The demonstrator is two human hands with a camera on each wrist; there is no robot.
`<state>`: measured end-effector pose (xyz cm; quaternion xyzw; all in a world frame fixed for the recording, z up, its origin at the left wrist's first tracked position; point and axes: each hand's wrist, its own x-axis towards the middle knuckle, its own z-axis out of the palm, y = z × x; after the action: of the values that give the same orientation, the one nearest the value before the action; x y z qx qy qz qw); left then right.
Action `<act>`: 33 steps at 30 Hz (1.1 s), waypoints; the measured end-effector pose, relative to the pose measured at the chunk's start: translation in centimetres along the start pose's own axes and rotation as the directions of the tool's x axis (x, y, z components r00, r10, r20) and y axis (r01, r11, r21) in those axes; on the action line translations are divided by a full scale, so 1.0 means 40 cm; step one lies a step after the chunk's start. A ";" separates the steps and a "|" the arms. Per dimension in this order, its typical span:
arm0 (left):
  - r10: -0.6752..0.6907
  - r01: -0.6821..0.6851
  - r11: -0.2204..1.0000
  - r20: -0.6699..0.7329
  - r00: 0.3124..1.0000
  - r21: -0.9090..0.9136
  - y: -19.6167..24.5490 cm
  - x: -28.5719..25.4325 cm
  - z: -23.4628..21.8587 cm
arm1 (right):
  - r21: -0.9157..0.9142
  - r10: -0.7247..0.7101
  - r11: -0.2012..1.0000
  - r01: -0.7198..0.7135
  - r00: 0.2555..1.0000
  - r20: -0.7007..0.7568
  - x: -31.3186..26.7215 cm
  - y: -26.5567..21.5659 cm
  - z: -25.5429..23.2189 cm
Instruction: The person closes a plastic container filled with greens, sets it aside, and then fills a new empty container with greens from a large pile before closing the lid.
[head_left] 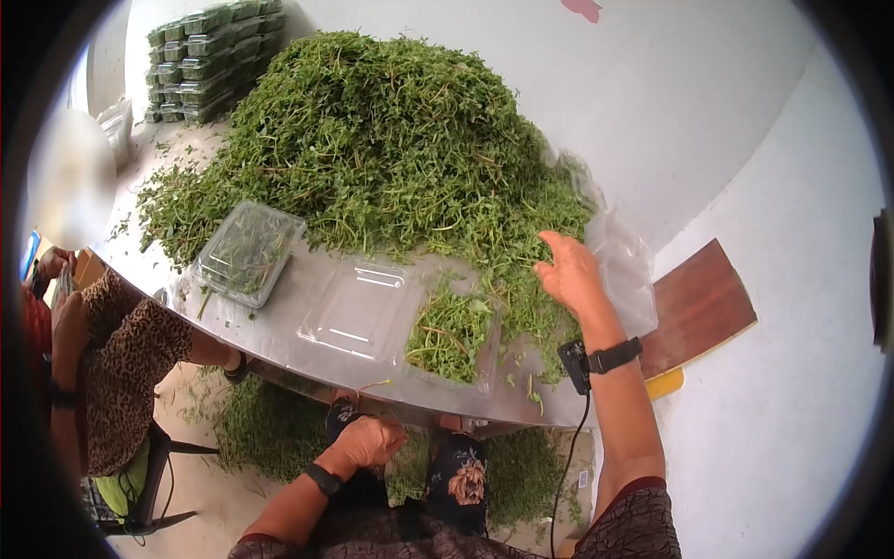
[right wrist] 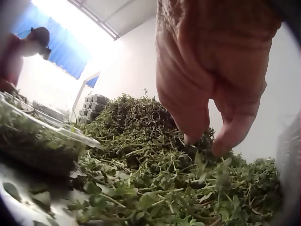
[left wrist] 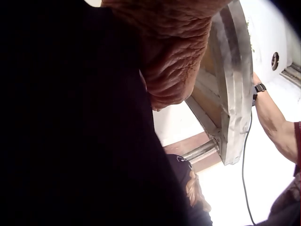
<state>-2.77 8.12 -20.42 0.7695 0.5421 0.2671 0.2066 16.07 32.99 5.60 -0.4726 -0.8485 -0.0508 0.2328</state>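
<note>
While your right hand (head_left: 570, 272) hangs, fingers parted, at the heaped greens (head_left: 391, 140), whether your left hand (head_left: 372, 440) grips anything cannot be determined.

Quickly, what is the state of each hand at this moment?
Left hand: looks curled, but whether it holds anything cannot be told.
Right hand: open, at the heap of greens, no held thing visible.

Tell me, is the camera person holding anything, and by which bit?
The right hand, fingers apart at the greens, holds nothing visible; whether the left hand holds anything can't be told.
</note>
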 end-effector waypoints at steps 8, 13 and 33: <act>-0.032 0.031 0.999 0.023 0.999 0.026 0.004 0.002 -0.013 | -0.181 -0.134 0.969 0.168 0.974 0.185 0.058 0.067 0.129; -0.046 0.044 0.998 0.031 0.998 0.053 0.002 0.004 -0.002 | -0.205 -0.023 0.976 0.070 0.975 0.222 0.061 0.062 0.103; -0.055 0.057 0.996 -0.032 0.998 0.066 0.006 0.009 0.017 | -0.051 0.172 0.985 -0.166 0.891 0.421 -0.113 -0.040 -0.043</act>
<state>-2.08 8.36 -20.74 0.7563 0.5752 0.2544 0.1801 17.36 28.05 5.34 -0.5458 -0.8340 0.0677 0.0435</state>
